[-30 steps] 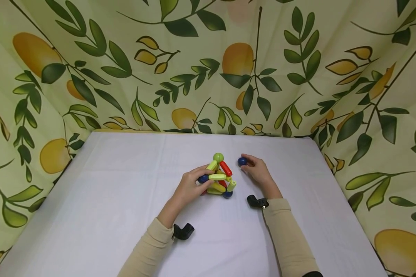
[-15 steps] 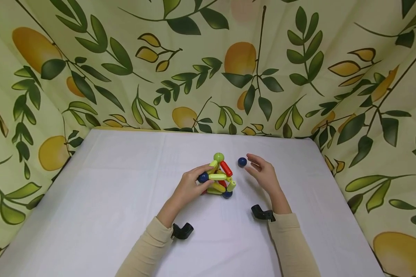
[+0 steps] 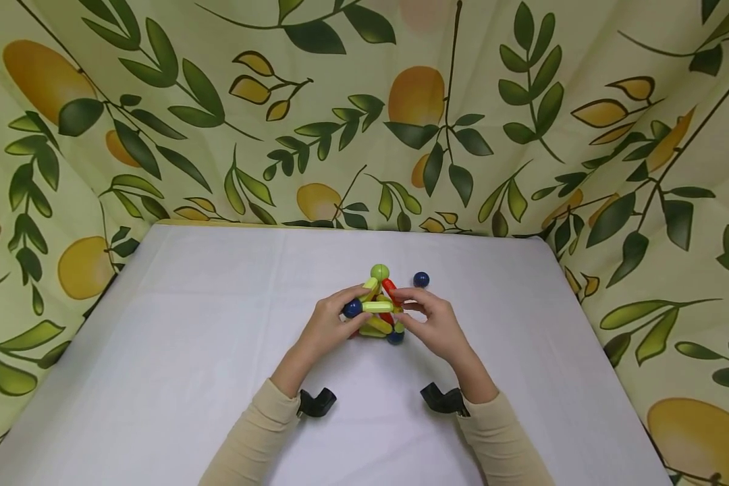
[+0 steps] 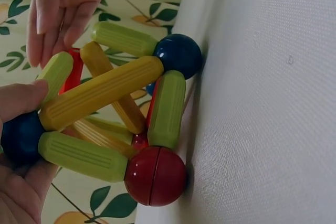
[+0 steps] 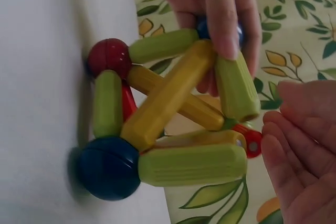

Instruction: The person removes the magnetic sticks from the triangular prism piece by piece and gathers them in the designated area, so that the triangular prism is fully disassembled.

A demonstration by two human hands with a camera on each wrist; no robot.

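A frame of magnetic rods and balls stands on the table, with lime, yellow and red rods between the balls. My left hand [image 3: 325, 327] grips its upper blue ball [image 4: 21, 137] between thumb and fingers. A red ball [image 4: 156, 176] and a lower blue ball [image 5: 108, 169] form bottom corners, and a green ball [image 3: 379, 273] sits at the far side. My right hand [image 3: 434, 324] is at the frame's right side, fingers extended, with its fingertips right by the free end of a red rod [image 5: 253, 147]. A lime rod [image 5: 191, 165] juts from the lower blue ball, its other end free.
A loose blue ball [image 3: 421, 279] lies on the white-covered table [image 3: 219, 283], behind my right hand. A curtain [image 3: 340, 135] printed with fruit and leaves hangs around the back and sides. Black wrist cameras [image 3: 318, 403] sit on both wrists.
My right hand has let go of the loose blue ball, drawn back from it, and moved left to the frame's right side. The left hand keeps its hold.
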